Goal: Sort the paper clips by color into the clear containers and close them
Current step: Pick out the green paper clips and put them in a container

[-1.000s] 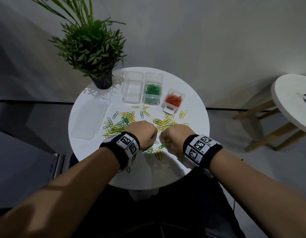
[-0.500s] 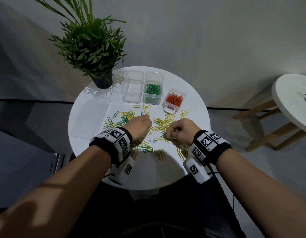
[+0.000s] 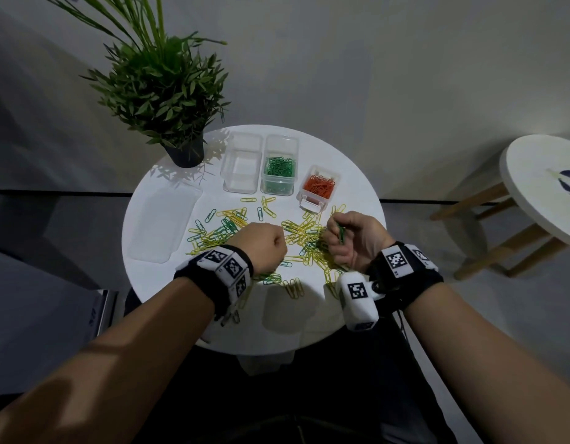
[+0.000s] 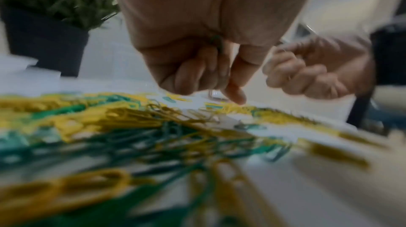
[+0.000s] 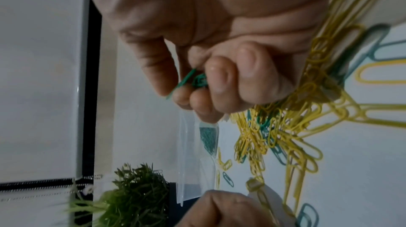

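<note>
Yellow and green paper clips (image 3: pixel 303 238) lie mixed in a heap on the round white table (image 3: pixel 309 328). Behind the heap stand an empty clear container (image 3: pixel 242 165), a clear container of green clips (image 3: pixel 279 171) and a small one of orange clips (image 3: pixel 319 187), all without lids. My left hand (image 3: pixel 267 243) hovers low over the heap in a fist; in the left wrist view something green (image 4: pixel 216 41) sits tucked inside its curled fingers (image 4: pixel 197 78). To its right, my right hand (image 3: pixel 336 232) is turned sideways and pinches green clips (image 5: pixel 193 79) between thumb and fingers.
A flat clear lid (image 3: pixel 163 222) lies at the table's left. A potted plant (image 3: pixel 168 91) stands at the back left beside the containers. A second round table (image 3: pixel 546 187) on wooden legs is off to the right.
Both hands moved away from me across the heap toward the containers. The right hand rose and turned, so the green clips in its fingers now show.
</note>
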Available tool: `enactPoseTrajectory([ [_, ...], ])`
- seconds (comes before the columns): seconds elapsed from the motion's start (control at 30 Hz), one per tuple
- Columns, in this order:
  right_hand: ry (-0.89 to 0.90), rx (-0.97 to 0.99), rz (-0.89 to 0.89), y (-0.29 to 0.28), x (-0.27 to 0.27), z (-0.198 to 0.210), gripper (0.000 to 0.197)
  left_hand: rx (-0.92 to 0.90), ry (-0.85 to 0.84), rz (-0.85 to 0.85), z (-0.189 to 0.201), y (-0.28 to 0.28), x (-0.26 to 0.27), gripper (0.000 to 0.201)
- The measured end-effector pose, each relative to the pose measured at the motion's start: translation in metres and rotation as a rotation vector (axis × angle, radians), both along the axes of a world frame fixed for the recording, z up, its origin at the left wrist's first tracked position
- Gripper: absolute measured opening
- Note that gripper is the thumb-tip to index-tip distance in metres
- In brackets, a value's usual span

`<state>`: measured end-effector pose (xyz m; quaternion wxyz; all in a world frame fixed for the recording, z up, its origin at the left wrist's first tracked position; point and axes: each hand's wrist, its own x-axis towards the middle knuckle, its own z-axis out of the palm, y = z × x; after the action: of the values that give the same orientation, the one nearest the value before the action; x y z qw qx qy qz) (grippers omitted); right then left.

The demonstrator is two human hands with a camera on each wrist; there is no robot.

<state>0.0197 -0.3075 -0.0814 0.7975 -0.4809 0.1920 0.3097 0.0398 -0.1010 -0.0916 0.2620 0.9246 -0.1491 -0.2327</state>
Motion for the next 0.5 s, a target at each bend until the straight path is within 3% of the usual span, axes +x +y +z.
enactPoseTrajectory([
  [0.1,-0.012,-0.034,-0.019,-0.001,0.0,-0.003,0.009,0.213,-0.124,-0.154,0.001,0.001,-0.001,0.013],
  [0.2,-0.035,-0.153,-0.025,-0.003,0.007,-0.009,0.007,0.298,-0.211,-0.232,0.003,-0.001,-0.001,0.008],
  [0.3,-0.202,-0.599,0.118,0.002,0.012,-0.008,0.019,0.351,-0.254,-0.292,0.008,-0.005,-0.002,0.009],
  [0.37,-0.385,-0.936,0.252,0.01,0.011,-0.002,0.015,0.389,-0.26,-0.331,0.01,-0.008,-0.001,0.01],
  [0.5,-0.7,-1.467,0.768,0.027,0.016,0.005,0.019,0.42,-0.23,-0.356,0.011,-0.01,0.0,0.012],
])
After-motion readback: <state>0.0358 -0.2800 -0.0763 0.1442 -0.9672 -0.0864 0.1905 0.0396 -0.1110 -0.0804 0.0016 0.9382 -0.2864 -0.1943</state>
